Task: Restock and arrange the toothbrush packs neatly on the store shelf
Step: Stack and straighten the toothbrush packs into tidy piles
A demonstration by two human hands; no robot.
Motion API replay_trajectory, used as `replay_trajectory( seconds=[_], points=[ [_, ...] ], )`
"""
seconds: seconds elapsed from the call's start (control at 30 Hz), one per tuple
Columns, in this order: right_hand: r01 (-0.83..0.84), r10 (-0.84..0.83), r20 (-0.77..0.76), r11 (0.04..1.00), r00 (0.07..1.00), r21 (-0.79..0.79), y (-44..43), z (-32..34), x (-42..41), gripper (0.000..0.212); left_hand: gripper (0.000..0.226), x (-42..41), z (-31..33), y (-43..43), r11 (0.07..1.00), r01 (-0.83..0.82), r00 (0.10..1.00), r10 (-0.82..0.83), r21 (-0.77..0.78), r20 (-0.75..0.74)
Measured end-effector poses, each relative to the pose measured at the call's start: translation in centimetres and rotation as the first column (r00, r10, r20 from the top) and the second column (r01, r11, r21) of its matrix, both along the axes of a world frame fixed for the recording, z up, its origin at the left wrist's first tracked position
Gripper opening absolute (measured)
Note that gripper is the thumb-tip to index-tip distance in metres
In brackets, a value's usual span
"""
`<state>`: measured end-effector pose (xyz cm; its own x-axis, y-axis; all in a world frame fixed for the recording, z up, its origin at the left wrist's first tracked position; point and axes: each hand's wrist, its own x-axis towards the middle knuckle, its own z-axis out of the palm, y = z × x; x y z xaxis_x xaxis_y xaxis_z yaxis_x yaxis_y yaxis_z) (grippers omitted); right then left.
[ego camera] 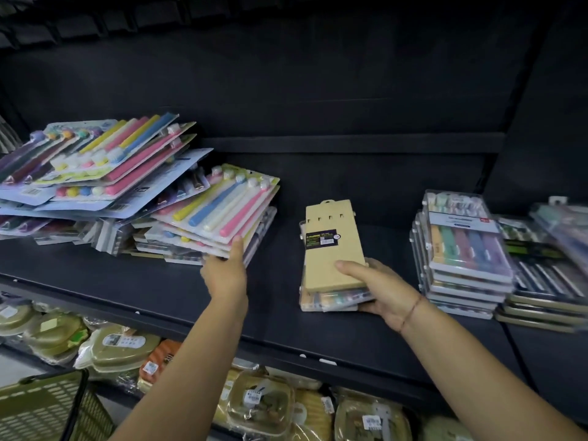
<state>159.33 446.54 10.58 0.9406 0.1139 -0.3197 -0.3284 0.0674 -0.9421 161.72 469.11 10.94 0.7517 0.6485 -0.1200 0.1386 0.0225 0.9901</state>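
Observation:
On the black shelf (276,300), my right hand (378,289) grips a small stack of clear toothbrush packs (331,249) lying back side up, beige card on top, thumb across the card. My left hand (224,270) holds the near corner of a stack of pastel toothbrush blister packs (219,214), thumb on top. Behind and left of it lies a messy heap of colourful toothbrush packs (95,167), fanned out at angles. A tidy stack of clear boxed toothbrush packs (461,249) stands to the right.
More dark packs (547,281) are stacked at the far right. The lower shelf holds packaged soap-box-like goods (121,348). An olive shopping basket (47,409) sits at the bottom left. The shelf's back wall is black.

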Motion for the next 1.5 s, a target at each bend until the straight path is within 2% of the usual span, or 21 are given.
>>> replay_trajectory(
  seconds=[0.1,0.17,0.27,0.33,0.4,0.5,0.57,0.63,0.7,0.77,0.87,0.97,1.07,1.17,1.23,1.3,1.37,1.43,1.5],
  points=[
    [0.020,-0.021,-0.003,0.997,1.000,-0.075,-0.9,-0.2,-0.5,0.040,0.059,-1.8,-0.1,-2.2,0.989,0.097,0.982,-0.113,-0.115,-0.151],
    [-0.011,0.010,-0.007,0.992,1.000,-0.123,-1.2,-0.1,-1.0,0.041,0.049,-3.3,-0.1,-4.6,0.958,0.217,0.950,-0.251,-0.186,-0.184],
    [-0.045,0.057,0.056,0.978,0.997,-0.202,-1.1,-0.1,-2.1,0.035,0.034,-5.0,0.5,-7.9,0.854,0.458,0.868,-0.490,-0.245,-0.085],
    [-0.008,0.053,0.133,0.950,0.990,-0.313,-0.6,-0.2,-3.0,0.043,0.021,-5.5,0.7,-9.0,0.794,0.575,0.809,-0.588,-0.199,-0.007],
    [0.014,0.054,0.171,0.927,0.984,-0.375,-0.7,-0.6,-3.7,0.057,0.023,-6.2,1.1,-9.7,0.784,0.600,0.799,-0.598,-0.157,0.064],
    [0.039,0.029,0.253,0.965,0.967,-0.260,-0.8,-0.1,-4.9,0.024,0.027,-7.3,1.7,-10.4,0.811,0.574,0.819,-0.569,-0.112,0.079],
    [0.085,-0.014,0.340,0.977,0.940,-0.196,-0.7,0.3,-5.6,0.030,0.022,-8.0,1.8,-10.7,0.818,0.566,0.825,-0.559,-0.103,0.087],
    [0.116,-0.012,0.406,0.965,0.914,-0.234,-0.3,1.1,-6.1,0.038,0.027,-8.4,2.1,-10.6,0.819,0.561,0.828,-0.556,-0.122,0.072],
    [0.091,0.068,0.438,0.939,0.896,-0.333,0.2,1.7,-6.4,0.051,0.040,-8.6,2.8,-10.2,0.801,0.583,0.811,-0.584,-0.139,0.034],
    [0.017,0.132,0.460,0.952,0.878,-0.305,0.6,2.1,-6.7,0.062,0.047,-8.8,3.9,-9.7,0.750,0.644,0.761,-0.647,-0.151,0.033],
    [-0.151,0.299,0.477,0.934,0.826,-0.322,1.3,1.7,-7.4,0.074,0.039,-8.6,5.5,-8.9,0.700,0.692,0.715,-0.698,-0.177,0.040],
    [-0.184,0.391,0.490,0.890,0.779,-0.418,1.5,1.9,-7.8,0.058,0.034,-8.0,6.2,-7.8,0.768,0.620,0.771,-0.634,-0.162,-0.055],
    [-0.074,0.297,0.511,0.909,0.807,-0.411,1.1,2.3,-8.5,0.048,0.017,-8.1,5.9,-7.0,0.846,0.492,0.866,-0.500,-0.205,0.014],
    [0.125,0.071,0.523,0.936,0.849,-0.330,0.2,2.7,-9.9,0.060,0.014,-8.9,5.9,-8.2,0.843,0.492,0.870,-0.468,-0.217,0.153],
    [0.132,-0.017,0.453,0.966,0.891,-0.223,-0.9,3.8,-11.0,0.052,0.017,-9.4,6.2,-10.1,0.831,0.510,0.855,-0.461,-0.222,0.238],
    [0.108,-0.090,0.388,0.994,0.917,-0.026,-2.4,4.9,-12.0,0.033,0.022,-9.7,6.6,-12.8,0.804,0.551,0.826,-0.486,-0.225,0.287],
    [0.165,-0.210,0.357,0.974,0.910,0.152,-4.6,5.6,-12.8,0.025,0.028,-10.0,7.0,-15.7,0.772,0.606,0.786,-0.547,-0.189,0.287],
    [0.258,-0.330,0.334,0.935,0.883,0.242,-7.2,6.2,-13.3,0.020,0.030,-9.9,7.1,-18.2,0.736,0.670,0.730,-0.628,-0.099,0.269],
    [0.385,-0.452,0.305,0.887,0.838,0.256,-10.4,6.3,-13.6,0.013,0.029,-9.2,7.0,-20.3,0.702,0.708,0.674,-0.704,0.076,0.222]
  ],
)
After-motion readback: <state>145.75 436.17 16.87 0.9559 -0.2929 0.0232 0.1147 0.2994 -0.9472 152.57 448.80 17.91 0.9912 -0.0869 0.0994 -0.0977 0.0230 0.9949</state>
